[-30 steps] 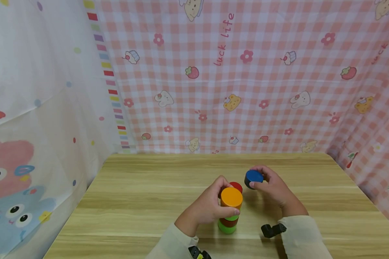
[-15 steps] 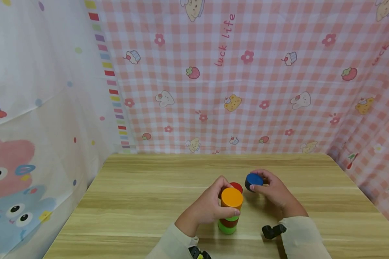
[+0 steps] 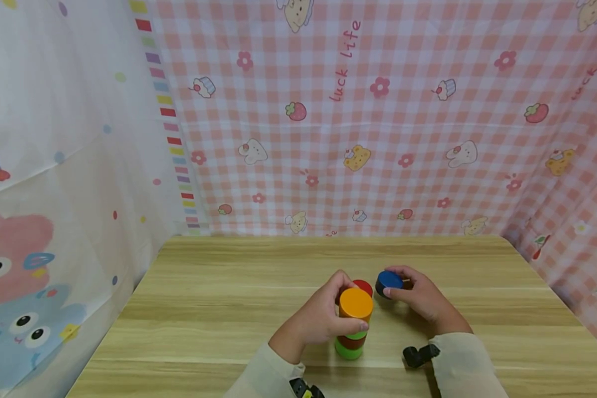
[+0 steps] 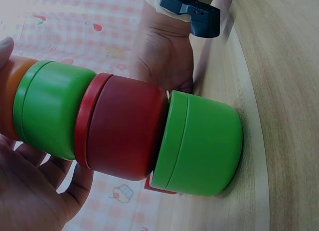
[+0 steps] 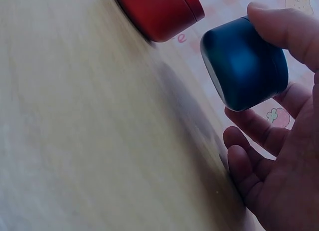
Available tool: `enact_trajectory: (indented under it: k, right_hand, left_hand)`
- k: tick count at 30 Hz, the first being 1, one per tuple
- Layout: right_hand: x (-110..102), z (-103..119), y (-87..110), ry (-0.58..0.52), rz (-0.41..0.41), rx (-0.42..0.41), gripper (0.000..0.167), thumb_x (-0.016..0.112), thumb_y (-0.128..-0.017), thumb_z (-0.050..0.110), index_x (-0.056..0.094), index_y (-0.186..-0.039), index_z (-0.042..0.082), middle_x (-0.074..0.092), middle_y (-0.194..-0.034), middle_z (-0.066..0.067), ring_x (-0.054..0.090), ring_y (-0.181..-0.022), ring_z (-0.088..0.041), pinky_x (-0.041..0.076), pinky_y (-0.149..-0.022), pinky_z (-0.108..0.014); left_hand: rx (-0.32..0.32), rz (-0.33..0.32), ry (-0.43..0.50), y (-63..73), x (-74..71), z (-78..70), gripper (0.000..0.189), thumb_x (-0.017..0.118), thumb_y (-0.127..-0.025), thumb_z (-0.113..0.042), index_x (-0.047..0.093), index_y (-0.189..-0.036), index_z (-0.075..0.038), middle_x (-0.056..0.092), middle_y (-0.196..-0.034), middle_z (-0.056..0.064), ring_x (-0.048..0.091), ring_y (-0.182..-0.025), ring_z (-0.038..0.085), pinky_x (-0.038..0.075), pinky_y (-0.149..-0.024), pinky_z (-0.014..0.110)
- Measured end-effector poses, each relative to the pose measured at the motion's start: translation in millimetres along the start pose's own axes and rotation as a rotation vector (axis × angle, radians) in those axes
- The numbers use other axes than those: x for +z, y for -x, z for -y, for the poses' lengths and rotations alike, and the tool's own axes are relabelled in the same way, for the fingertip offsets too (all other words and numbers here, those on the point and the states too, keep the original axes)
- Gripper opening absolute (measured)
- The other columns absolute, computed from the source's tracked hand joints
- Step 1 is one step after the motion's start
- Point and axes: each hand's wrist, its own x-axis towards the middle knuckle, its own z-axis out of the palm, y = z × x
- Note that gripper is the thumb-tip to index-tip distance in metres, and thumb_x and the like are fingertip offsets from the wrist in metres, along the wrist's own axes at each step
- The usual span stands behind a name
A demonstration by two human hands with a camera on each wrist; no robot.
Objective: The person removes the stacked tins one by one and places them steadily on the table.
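A stack of small round lidded canisters stands upright on the wooden table. From the top it runs orange canister (image 3: 355,303), green canister (image 4: 57,109), dark red canister (image 4: 127,126), green canister (image 4: 202,143). My left hand (image 3: 315,316) grips the upper stack at the orange canister, thumb on the near side. A blue canister (image 3: 389,284) is pinched between thumb and fingers of my right hand (image 3: 423,298). The right wrist view shows it raised off the table. Another red canister (image 5: 158,14) stands on the table behind the stack, partly hidden in the head view.
The wooden table (image 3: 219,293) reaches back to a pink checked cloth (image 3: 328,182). A white printed cloth (image 3: 94,188) hangs at the left, and more checked cloth (image 3: 572,221) at the right. Small black devices (image 3: 418,355) sit on both wrists.
My right hand has come slightly lower and nearer with the blue canister over the past second. The left hand and the stack have stayed in place.
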Motion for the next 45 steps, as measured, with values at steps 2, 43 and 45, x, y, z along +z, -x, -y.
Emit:
enact_trajectory:
  k: [2, 43, 45]
  right_hand:
    - [-0.1, -0.8, 0.4, -0.005, 0.003, 0.001, 0.062, 0.080, -0.095, 0.030, 0.055, -0.148, 0.008, 0.056, -0.144, -0.023, 0.055, -0.118, -0.034, 0.049, -0.097, -0.042]
    - [1.4, -6.3, -1.0, 0.010, -0.002, -0.020, 0.061, 0.080, -0.095, 0.027, 0.056, -0.147, 0.006, 0.056, -0.146, -0.024, 0.056, -0.122, -0.036, 0.047, -0.108, -0.054]
    - [2.0, -6.3, -1.1, 0.007, -0.001, -0.017, 0.062, 0.080, -0.095, 0.027, 0.056, -0.147, 0.006, 0.056, -0.147, -0.024, 0.056, -0.124, -0.037, 0.046, -0.109, -0.056]
  left_hand:
    - [0.000, 0.002, 0.004, -0.1, 0.2, -0.2, 0.046, 0.081, -0.090, -0.012, 0.047, -0.121, -0.014, 0.064, -0.119, -0.003, 0.063, -0.107, 0.011, 0.054, -0.097, 0.027]
    - [-0.007, -0.003, 0.001, 0.5, 0.2, 0.2, 0.047, 0.081, -0.089, -0.013, 0.047, -0.121, -0.014, 0.064, -0.119, -0.003, 0.064, -0.107, 0.011, 0.053, -0.098, 0.027]
    - [-0.005, -0.003, 0.003, 0.3, 0.3, 0.2, 0.047, 0.081, -0.089, -0.013, 0.047, -0.121, -0.013, 0.064, -0.119, -0.003, 0.064, -0.107, 0.011, 0.054, -0.097, 0.027]
